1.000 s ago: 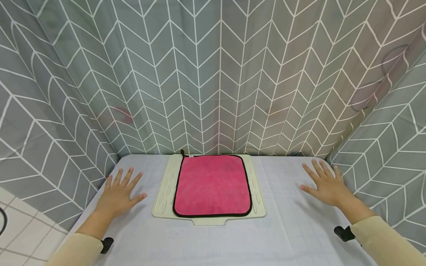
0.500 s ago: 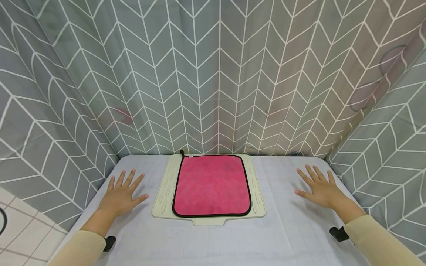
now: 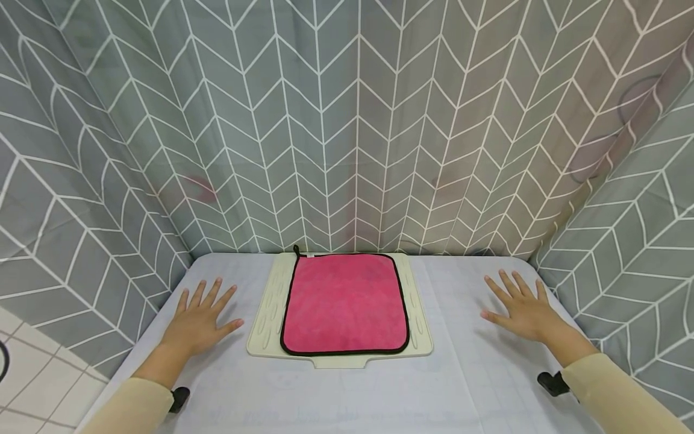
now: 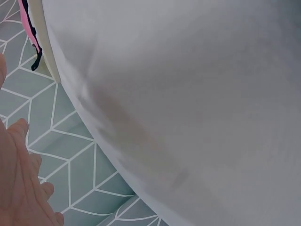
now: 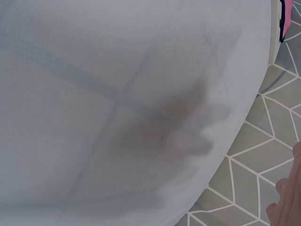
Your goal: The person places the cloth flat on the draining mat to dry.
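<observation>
A pink cloth (image 3: 346,304) with black edging and a small black loop at its far left corner lies flat on a cream board (image 3: 340,361). To the left of the board, my left hand (image 3: 195,325) is held with fingers spread, touching nothing that I can see. My right hand (image 3: 523,313) is spread likewise to the board's right, its shadow falling on the table below. Both wrist views show part of a palm at the edge, the left palm (image 4: 19,179) and the right palm (image 5: 287,197), apart from the tabletop. Neither hand holds anything.
A white-covered table (image 3: 401,398) carries the board. Grey curtains (image 3: 347,132) with white chevron lines stand behind it and along both sides. White floor tiles (image 3: 43,380) show at the lower left. A black strap piece (image 3: 553,383) sits at the right cuff.
My right hand has shifted slightly left and nearer to me, then stayed almost still. The left hand has moved a little to the right. The cloth and board have not moved.
</observation>
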Demonstrator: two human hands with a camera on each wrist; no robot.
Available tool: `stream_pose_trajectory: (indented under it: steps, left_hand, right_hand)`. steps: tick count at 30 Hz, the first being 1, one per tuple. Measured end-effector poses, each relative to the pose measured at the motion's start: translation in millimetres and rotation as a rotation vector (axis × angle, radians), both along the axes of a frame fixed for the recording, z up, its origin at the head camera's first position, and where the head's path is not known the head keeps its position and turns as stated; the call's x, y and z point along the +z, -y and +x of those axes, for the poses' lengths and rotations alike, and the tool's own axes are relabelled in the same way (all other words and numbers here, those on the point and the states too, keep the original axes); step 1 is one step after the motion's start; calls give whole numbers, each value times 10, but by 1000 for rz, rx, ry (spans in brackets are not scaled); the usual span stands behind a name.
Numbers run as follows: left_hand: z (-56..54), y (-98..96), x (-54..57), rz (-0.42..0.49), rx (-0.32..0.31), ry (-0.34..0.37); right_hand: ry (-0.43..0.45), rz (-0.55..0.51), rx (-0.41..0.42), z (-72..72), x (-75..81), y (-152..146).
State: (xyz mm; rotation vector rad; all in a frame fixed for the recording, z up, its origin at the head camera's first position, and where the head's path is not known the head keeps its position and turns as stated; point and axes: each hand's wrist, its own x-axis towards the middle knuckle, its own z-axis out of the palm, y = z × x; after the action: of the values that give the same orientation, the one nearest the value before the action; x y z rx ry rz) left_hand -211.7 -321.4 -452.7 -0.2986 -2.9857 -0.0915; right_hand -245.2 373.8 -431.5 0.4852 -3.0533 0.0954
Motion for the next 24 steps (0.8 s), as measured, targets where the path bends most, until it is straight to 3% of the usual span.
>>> stream_pose_trajectory:
  steps: [5,17,24]
  left_hand:
    - [12,-1,40,-8,13,0]
    - [-7,26,4,-9,14,-8]
    - [0,-19,79,-21,15,-30]
  right_hand:
    - [-13,-14,11,-9,17,20]
    - [-6,-11,2,15,53,70]
    - [4,-20,0,4,149,100]
